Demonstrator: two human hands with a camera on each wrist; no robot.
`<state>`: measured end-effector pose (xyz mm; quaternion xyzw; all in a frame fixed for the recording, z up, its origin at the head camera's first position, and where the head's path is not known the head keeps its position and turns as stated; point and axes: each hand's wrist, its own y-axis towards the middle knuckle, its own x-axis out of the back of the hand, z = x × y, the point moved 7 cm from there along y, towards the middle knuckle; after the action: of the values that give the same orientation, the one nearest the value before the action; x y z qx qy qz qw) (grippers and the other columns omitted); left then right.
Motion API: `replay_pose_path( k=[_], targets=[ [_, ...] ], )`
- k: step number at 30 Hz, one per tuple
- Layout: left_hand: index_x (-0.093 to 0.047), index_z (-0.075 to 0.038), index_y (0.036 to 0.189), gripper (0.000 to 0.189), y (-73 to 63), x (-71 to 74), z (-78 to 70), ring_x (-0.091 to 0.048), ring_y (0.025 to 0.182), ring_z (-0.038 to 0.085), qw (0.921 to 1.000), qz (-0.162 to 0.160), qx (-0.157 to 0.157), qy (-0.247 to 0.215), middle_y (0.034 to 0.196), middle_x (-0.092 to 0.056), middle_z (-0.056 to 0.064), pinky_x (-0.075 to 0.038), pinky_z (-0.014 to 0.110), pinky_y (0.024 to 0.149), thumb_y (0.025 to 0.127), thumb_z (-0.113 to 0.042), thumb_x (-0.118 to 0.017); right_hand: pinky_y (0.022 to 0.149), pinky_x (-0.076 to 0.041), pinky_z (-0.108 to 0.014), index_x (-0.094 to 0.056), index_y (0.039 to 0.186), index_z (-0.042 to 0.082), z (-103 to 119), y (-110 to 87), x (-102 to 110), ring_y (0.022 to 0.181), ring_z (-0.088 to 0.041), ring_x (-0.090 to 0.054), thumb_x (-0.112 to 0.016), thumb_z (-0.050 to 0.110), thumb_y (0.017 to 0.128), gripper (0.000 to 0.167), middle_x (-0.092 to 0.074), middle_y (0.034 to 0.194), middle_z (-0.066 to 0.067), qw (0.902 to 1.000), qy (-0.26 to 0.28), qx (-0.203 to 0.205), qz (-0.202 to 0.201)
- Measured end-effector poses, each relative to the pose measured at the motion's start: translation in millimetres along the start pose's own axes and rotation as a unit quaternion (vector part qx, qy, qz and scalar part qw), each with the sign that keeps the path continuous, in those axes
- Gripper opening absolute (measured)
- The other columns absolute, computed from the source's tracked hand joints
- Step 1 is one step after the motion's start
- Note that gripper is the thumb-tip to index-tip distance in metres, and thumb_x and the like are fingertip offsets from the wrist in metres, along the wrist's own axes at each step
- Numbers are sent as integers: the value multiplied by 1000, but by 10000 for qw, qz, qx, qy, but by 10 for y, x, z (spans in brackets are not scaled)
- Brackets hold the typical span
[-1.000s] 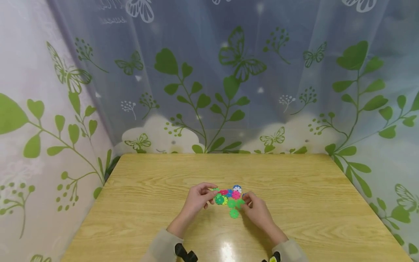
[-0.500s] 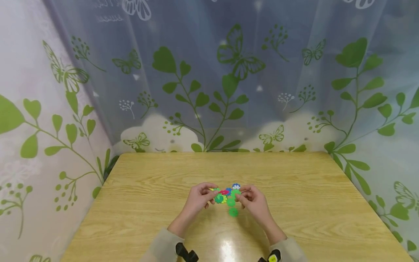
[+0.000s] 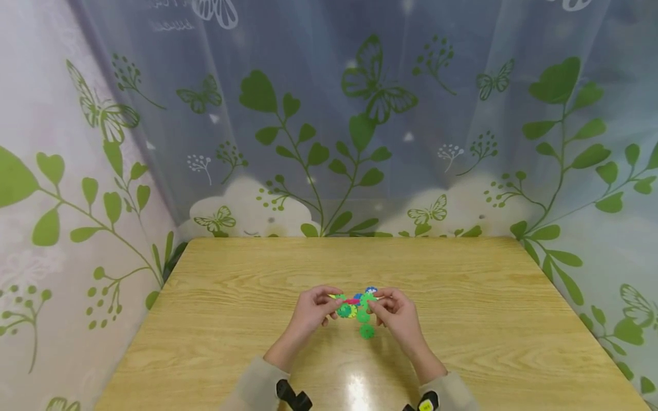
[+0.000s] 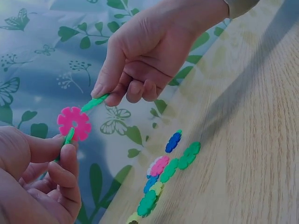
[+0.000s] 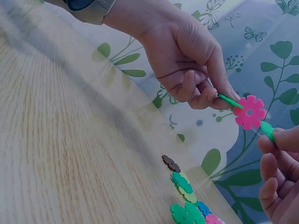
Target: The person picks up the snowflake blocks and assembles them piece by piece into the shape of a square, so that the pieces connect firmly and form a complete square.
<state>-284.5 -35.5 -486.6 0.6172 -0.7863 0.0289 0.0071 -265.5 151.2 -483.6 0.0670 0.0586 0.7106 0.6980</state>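
Note:
My left hand (image 3: 311, 308) pinches a green notched snowflake disc (image 4: 69, 136) between thumb and fingertips. A pink snowflake disc (image 5: 250, 112) overlaps the edge of that green one, side by side above the table. With thumb and fingers my right hand (image 3: 401, 314) pinches a second green disc (image 4: 95, 102), its edge right at the pink disc's rim. Both green discs appear nearly edge-on in the wrist views, while the pink one faces the camera. In the head view the hands partly cover the held discs.
On the wooden table (image 3: 247, 268), several loose snowflake discs lie below the hands: green (image 4: 189, 155), dark blue (image 4: 173, 141), pink (image 4: 160, 165), yellow and brown (image 5: 171, 163). One green disc (image 3: 367, 331) lies nearest the person. A patterned curtain (image 3: 437, 114) hangs behind the table.
My right hand has moved left and slightly up from the right side of the loose discs, bringing a green disc to the pink one. The left hand has stayed nearly in place.

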Motion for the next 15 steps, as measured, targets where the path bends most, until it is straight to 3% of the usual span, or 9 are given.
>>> replay_pose_path(
  k=[5,8,13,15],
  targets=[
    [-63,2,106,25,-4,-2,1,-59,61,18,10000,9,-13,6,74,-62,4,-42,21,44,87,-13,-67,48,-49,-27,-58,100,-7,-18,-2,-21,55,-16,-52,-68,5,85,22,-64,73,-14,9999,-93,102,74],
    [-65,1,102,20,-4,-14,-3,-58,59,17,10000,20,-19,58,74,-63,10,-43,20,43,86,-11,-68,47,-50,-26,-59,97,-6,-19,-3,-39,55,-16,-54,-67,2,84,17,-64,72,-13,9998,-103,93,106],
    [-65,5,100,18,-6,-57,-22,-55,54,14,10000,42,-5,-18,73,-61,21,-49,24,44,85,-5,-67,48,-51,-24,-58,91,-9,4,-13,-81,58,-17,-58,-65,-5,83,11,-61,72,-21,9997,-29,93,229],
    [-63,9,99,18,-44,-81,-103,-54,53,14,9999,71,4,-82,70,-59,21,-55,28,48,84,1,-66,49,-51,-23,-58,86,-8,8,-17,-93,59,-16,-58,-64,-8,83,7,-60,72,-27,9995,19,137,286]
  ],
)
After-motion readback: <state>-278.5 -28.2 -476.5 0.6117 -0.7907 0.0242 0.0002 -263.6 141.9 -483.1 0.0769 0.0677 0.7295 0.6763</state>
